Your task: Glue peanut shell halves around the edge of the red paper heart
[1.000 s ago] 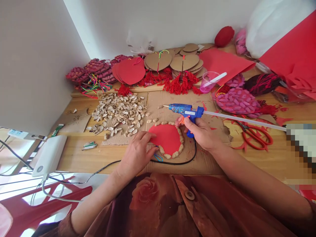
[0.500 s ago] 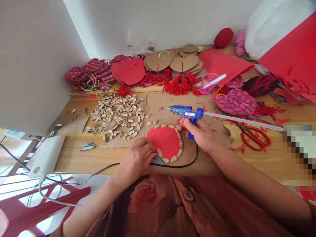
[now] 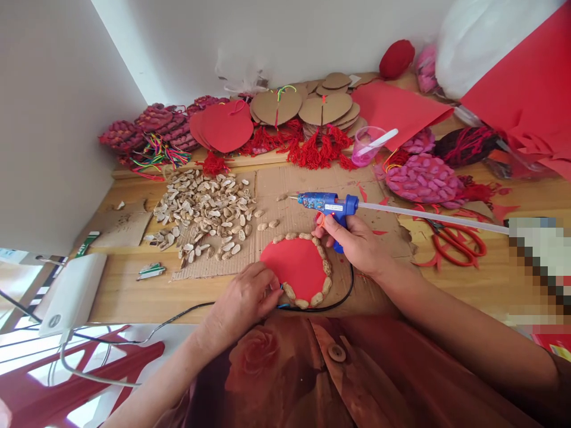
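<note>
My right hand (image 3: 352,238) grips a blue glue gun (image 3: 323,202), its nozzle pointing left and a long clear glue stick (image 3: 428,217) running out of its back. A finger rests on the orange trigger. Below the gun lies a red disc (image 3: 294,267), with peanut shells (image 3: 327,267) set along its top, right and lower rim. At the disc's lower left edge, my left hand (image 3: 250,291) has thumb and fingers pinched together; what is between them is hidden. A bit of blue cord (image 3: 283,306) shows beside the fingertips.
A heap of peanut shells (image 3: 200,214) spreads over the cardboard (image 3: 285,175). Red-handled scissors (image 3: 459,244) lie at right. Cardboard discs (image 3: 276,107), red tassels (image 3: 319,145) and a plastic cup (image 3: 368,145) stand behind. The gun's black cable (image 3: 348,291) loops round the disc; a white power strip (image 3: 74,291) sits left.
The view has shifted slightly. The red disc has come a little closer to me and to the right, with my left hand still at its edge. The glue gun stays about where it was.
</note>
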A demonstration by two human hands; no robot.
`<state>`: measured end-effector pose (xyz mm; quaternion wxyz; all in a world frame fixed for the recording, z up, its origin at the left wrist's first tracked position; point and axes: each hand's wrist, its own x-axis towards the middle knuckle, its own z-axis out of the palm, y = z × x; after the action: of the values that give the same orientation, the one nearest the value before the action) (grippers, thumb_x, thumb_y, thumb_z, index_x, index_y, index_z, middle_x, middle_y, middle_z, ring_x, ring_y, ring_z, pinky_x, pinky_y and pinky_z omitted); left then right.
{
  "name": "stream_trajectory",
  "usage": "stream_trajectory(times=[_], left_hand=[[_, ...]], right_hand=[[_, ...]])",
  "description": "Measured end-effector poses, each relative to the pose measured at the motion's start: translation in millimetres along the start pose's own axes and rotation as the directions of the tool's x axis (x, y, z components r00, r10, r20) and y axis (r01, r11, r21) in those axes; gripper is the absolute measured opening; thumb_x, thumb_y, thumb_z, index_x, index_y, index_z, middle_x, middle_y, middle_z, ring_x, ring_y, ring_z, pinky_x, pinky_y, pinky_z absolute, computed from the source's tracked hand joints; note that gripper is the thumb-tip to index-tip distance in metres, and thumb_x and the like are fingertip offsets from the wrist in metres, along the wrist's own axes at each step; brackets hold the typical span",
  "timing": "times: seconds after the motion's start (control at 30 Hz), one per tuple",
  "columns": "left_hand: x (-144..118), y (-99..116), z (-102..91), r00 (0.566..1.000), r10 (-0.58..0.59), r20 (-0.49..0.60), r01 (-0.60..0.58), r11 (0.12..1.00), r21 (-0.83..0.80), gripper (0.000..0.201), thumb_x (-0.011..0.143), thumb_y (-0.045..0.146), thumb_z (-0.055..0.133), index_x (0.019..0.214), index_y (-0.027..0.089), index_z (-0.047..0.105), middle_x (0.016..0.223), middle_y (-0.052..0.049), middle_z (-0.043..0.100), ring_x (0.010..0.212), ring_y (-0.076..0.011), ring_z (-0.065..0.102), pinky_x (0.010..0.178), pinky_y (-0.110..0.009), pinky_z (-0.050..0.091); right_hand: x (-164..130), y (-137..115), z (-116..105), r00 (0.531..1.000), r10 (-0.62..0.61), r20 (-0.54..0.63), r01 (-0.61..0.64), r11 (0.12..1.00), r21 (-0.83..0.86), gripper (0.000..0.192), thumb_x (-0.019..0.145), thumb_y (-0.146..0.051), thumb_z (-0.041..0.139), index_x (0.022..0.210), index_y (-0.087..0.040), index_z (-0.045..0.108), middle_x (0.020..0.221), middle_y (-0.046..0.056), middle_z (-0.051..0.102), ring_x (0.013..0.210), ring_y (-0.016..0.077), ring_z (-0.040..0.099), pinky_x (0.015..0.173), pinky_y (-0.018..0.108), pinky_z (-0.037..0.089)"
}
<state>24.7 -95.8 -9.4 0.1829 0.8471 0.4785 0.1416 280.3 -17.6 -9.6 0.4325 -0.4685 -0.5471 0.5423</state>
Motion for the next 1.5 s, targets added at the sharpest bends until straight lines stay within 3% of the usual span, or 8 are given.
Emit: stream_trajectory(times=[0.17, 0.37, 0.5, 0.77, 0.97, 1.13, 1.37, 1.5], left_hand=[[-2, 0, -3.5, 0.997, 0.052, -0.049, -0.056, 0.995, -0.083, 0.01, 0.092, 0.019, 0.063, 0.082, 0.021, 0.064, 0.082, -0.003, 0.066, 0.079, -0.0172, 0.065, 0.072, -0.027, 0.053], [-6, 2, -10.4, 0.995, 0.012, -0.095, -0.028, 0.984, -0.177, 0.008, 0.094, 0.015, 0.063, 0.086, 0.019, 0.064, 0.084, -0.002, 0.064, 0.077, -0.0137, 0.064, 0.072, -0.025, 0.053], [-8, 3, -13.0, 0.983, 0.071, -0.171, -0.108, 0.97, -0.219, 0.009, 0.093, 0.011, 0.065, 0.091, 0.019, 0.063, 0.088, -0.001, 0.064, 0.081, -0.0114, 0.065, 0.075, -0.021, 0.053], [-11, 6, -17.3, 0.934, 0.195, -0.299, -0.233, 0.967, -0.099, 0.014, 0.092, 0.007, 0.066, 0.093, 0.019, 0.061, 0.092, -0.001, 0.064, 0.088, -0.0107, 0.065, 0.085, -0.018, 0.054], [-17, 3, -15.9, 0.914, 0.287, -0.285, -0.287, 0.957, 0.044, 0.013, 0.094, 0.009, 0.067, 0.099, 0.019, 0.062, 0.095, -0.002, 0.066, 0.095, -0.0124, 0.066, 0.096, -0.021, 0.055], [-18, 4, -18.2, 0.893, 0.349, -0.284, -0.32, 0.936, 0.143, 0.011, 0.097, 0.009, 0.062, 0.099, 0.019, 0.061, 0.09, -0.001, 0.068, 0.091, -0.0125, 0.067, 0.096, -0.022, 0.056], [-21, -1, -18.5, 0.913, 0.164, -0.373, -0.173, 0.985, 0.008, 0.012, 0.092, 0.009, 0.066, 0.091, 0.02, 0.062, 0.09, -0.002, 0.065, 0.089, -0.0124, 0.067, 0.08, -0.019, 0.057], [-23, -3, -21.1, 0.937, 0.138, -0.32, -0.169, 0.983, -0.071, 0.014, 0.091, 0.007, 0.069, 0.092, 0.02, 0.065, 0.09, -0.003, 0.066, 0.087, -0.0134, 0.066, 0.079, -0.023, 0.056]], right_hand=[[0, 1, 1, 1.0, -0.004, -0.021, 0.004, 1.0, 0.008, 0.052, 0.087, -0.073, 0.063, 0.082, -0.022, 0.067, 0.079, 0.004, 0.071, 0.063, 0.0145, 0.061, 0.06, 0.029, 0.052], [-3, 2, 5, 0.996, -0.024, -0.089, 0.028, 0.999, 0.036, 0.048, 0.088, -0.071, 0.064, 0.092, -0.023, 0.065, 0.086, 0.004, 0.071, 0.075, 0.0168, 0.066, 0.065, 0.029, 0.056], [-4, 4, 6, 0.991, -0.025, -0.135, 0.032, 0.998, 0.052, 0.043, 0.091, -0.066, 0.063, 0.095, -0.024, 0.064, 0.089, 0.003, 0.071, 0.079, 0.0173, 0.066, 0.066, 0.03, 0.058], [-8, -1, 4, 0.99, 0.033, -0.138, -0.028, 0.999, 0.038, 0.03, 0.083, -0.053, 0.078, 0.086, -0.026, 0.064, 0.078, 0.0, 0.066, 0.068, 0.0186, 0.064, 0.058, 0.032, 0.057], [-9, -4, 5, 0.996, 0.084, -0.027, -0.081, 0.992, 0.094, 0.031, 0.085, -0.055, 0.075, 0.097, -0.028, 0.068, 0.099, 0.004, 0.073, 0.086, 0.0231, 0.071, 0.054, 0.03, 0.058], [-7, -1, 1, 0.989, 0.146, 0.01, -0.146, 0.984, 0.1, 0.034, 0.086, -0.055, 0.075, 0.094, -0.023, 0.068, 0.089, 0.004, 0.074, 0.058, 0.0127, 0.059, 0.038, 0.022, 0.045], [-10, -12, 4, 0.976, 0.181, 0.117, -0.206, 0.944, 0.258, 0.035, 0.073, -0.044, 0.087, 0.091, -0.024, 0.064, 0.073, -0.003, 0.07, 0.053, 0.0139, 0.065, 0.048, 0.027, 0.052], [-12, -11, 7, 0.984, 0.158, 0.082, -0.174, 0.949, 0.261, 0.03, 0.067, -0.028, 0.091, 0.084, -0.023, 0.067, 0.078, -0.003, 0.072, 0.076, 0.0178, 0.074, 0.066, 0.028, 0.058]])
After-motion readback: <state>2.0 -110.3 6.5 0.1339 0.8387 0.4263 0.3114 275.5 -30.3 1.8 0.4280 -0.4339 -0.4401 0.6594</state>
